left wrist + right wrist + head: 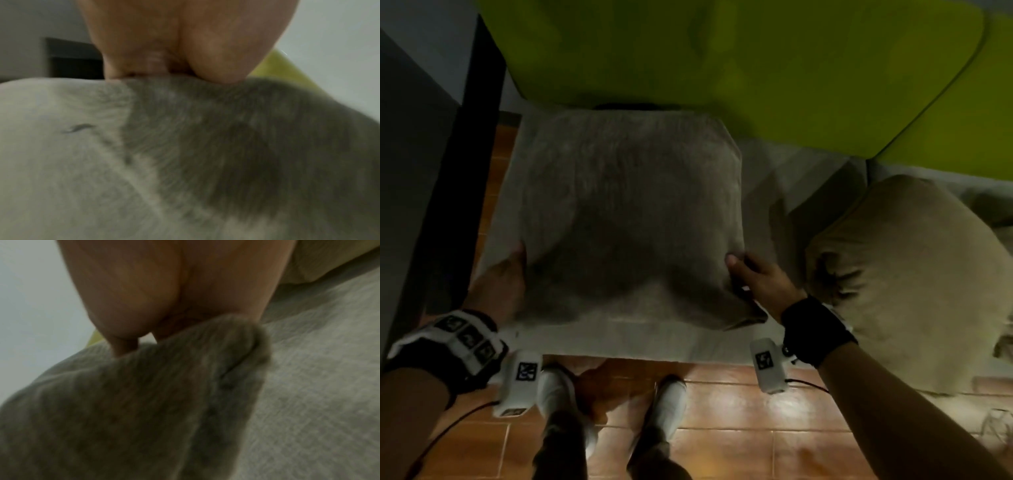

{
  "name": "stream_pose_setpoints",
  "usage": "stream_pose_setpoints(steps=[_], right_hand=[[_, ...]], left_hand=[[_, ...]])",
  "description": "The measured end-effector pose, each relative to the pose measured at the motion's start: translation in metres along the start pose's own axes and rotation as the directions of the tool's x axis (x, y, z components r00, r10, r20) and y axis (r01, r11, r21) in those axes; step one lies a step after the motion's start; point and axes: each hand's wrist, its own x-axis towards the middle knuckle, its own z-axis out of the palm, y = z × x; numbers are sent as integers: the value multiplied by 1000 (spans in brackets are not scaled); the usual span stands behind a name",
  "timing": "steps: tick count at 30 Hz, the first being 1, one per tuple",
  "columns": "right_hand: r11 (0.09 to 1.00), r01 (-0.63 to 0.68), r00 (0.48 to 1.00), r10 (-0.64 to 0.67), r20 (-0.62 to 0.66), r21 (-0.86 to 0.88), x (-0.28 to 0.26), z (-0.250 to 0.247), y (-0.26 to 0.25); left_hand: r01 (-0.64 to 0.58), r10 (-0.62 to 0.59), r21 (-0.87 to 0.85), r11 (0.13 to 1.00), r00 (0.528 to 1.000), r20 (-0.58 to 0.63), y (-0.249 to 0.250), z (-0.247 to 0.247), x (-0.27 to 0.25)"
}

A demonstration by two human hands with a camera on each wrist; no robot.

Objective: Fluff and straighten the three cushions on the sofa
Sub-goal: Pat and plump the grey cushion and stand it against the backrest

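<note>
View from above a sofa (767, 164) with a pale, coarsely woven seat and smooth lime-green back pads (722, 51). A grey cushion (630, 212), roughly square with rounded corners and a short, furry nap that reads darker at its centre, lies flat on the seat at the sofa's left end, its far edge against the green back. The left hand (505, 277) is at the cushion's near-left edge, the right hand (760, 277) at its near-right edge, so the cushion sits between the two hands.

In the left wrist view, the left hand (174, 42) meets the plush grey cushion (236, 138) at its upper edge; the fingers go out of sight behind the pile, and whether they clamp the fabric cannot be told. In the right wrist view, the right hand (164, 288) has the cushion's corner (236, 340) bunched into a soft fold between thumb and fingers, which are clamped on it; the woven seat cloth (318, 386) shows a fine grid texture alongside.

A second cushion (914, 270), beige, smooth-clothed and plump, with gathered creases at one corner, lies on the seat to the right, apart from the grey one. The floor (739, 428) below is laid with reddish-brown rectangular tiles; two light-coloured shoes (613, 401) stand on it just before the sofa's front edge.
</note>
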Motion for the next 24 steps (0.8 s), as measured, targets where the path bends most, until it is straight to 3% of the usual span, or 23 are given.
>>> stream_pose_setpoints(steps=[2, 5, 8, 11, 13, 15, 17, 19, 21, 22, 23, 24], right_hand=[[986, 56, 997, -64, -42, -159, -4, 2, -7], [906, 132, 983, -172, -63, -402, -7, -3, 0], [864, 120, 989, -149, -19, -488, -5, -8, 15], [786, 91, 995, -43, 93, -612, -5, -14, 22], [738, 45, 995, 28, 96, -674, -8, -32, 15], [689, 59, 996, -91, -6, -723, -8, -52, -3], [582, 217, 911, -409, -52, -784, -7, -61, -34], [365, 397, 740, -670, 59, -842, -3, -51, -73], [137, 504, 580, -786, 217, -853, 7, -25, -110], [69, 528, 548, -789, 277, -847, 15, -13, -122], [45, 529, 570, -759, 315, -847, 23, 0, -131], [56, 513, 628, -705, 329, -857, 33, 9, -134]], left_hand=[[-39, 39, 36, 999, 999, 11, -3, 4, 1], [-27, 45, 166, 986, 993, -107, 6, -3, -5], [-28, 51, 192, 981, 992, -118, 10, -4, -16], [-99, 113, 230, 968, 993, -46, 1, -3, -22], [-134, 141, 239, 962, 990, -12, -1, -17, -23], [-207, 224, 298, 932, 974, -25, 8, -37, -23], [-314, 360, 328, 891, 928, -91, 40, -50, -23], [-497, 556, 328, 804, 824, -114, 86, -52, -24], [-624, 704, 474, 622, 710, 13, 129, -43, -21], [-659, 732, 531, 534, 674, 100, 142, -37, -13], [-669, 717, 566, 482, 672, 184, 150, -31, -3], [-660, 672, 588, 467, 697, 249, 151, -25, 10]])
